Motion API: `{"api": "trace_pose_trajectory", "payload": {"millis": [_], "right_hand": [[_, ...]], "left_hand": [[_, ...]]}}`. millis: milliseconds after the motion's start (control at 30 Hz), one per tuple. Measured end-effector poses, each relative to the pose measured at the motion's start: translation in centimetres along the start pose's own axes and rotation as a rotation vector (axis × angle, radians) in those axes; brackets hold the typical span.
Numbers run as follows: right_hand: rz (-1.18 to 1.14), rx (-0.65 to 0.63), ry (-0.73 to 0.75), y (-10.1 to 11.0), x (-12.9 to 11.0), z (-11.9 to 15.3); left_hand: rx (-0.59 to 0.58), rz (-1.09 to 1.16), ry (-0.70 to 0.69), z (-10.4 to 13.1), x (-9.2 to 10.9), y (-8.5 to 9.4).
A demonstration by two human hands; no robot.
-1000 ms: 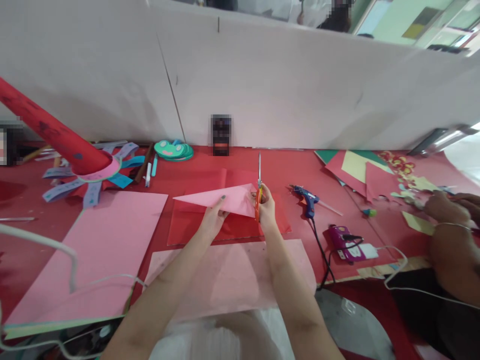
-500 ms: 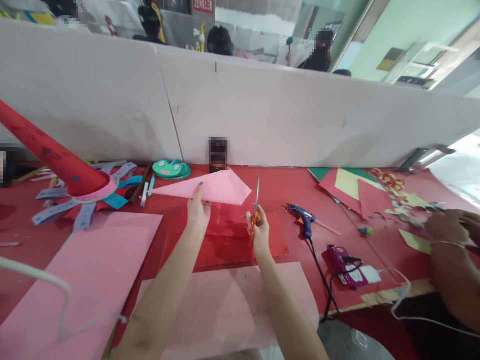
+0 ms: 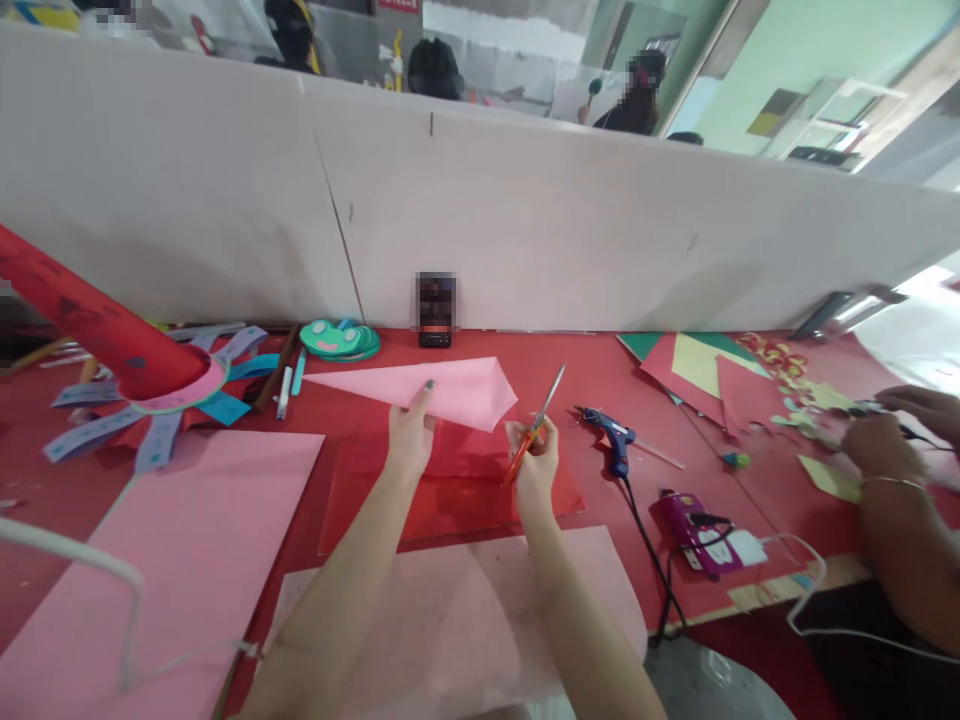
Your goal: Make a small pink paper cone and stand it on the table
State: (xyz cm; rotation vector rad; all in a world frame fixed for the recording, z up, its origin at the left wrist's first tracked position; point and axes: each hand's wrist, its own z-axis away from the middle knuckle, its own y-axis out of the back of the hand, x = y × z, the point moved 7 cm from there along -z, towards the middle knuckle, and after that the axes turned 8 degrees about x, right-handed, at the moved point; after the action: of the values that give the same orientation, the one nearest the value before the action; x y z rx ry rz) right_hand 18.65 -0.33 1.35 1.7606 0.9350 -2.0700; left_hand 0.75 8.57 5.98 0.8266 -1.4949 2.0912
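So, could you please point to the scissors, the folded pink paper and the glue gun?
Scissors [image 3: 538, 421], head view: where blades meet handles.
Folded pink paper [image 3: 466, 392], head view: broad middle.
Glue gun [image 3: 616, 437], head view: blue body.

You hold a folded pink paper, its long point leftward; your orange-handled scissors slant up and rightward beside its wide end.

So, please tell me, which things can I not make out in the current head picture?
All in the head view:
Left hand: some fingers are hidden beneath the folded pink paper.
Scissors: part of the handle is covered by the right hand.
Red cone: its far end is cut off by the left edge.
Dark upright device: its screen is blurred by pixelation.
Lilac strips: marks too small to read.
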Motion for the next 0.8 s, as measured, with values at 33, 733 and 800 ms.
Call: {"api": "trace_pose_trajectory", "payload": {"millis": [33, 733, 800], "right_hand": [[0.001, 0.014, 0.028, 0.2, -0.2, -0.3], [-0.068, 0.061, 0.034, 1.1, -1.1, -1.4], [-0.084, 0.061, 0.034, 1.1, -1.1, -1.4]], "left_hand": [[-0.047, -0.018, 0.03, 0.1, -0.5, -0.2], [-0.398, -0.341, 0.3, 2.4, -5.7, -0.7], [-0.35, -0.381, 0.298, 2.2, -5.9, -0.3]]}}
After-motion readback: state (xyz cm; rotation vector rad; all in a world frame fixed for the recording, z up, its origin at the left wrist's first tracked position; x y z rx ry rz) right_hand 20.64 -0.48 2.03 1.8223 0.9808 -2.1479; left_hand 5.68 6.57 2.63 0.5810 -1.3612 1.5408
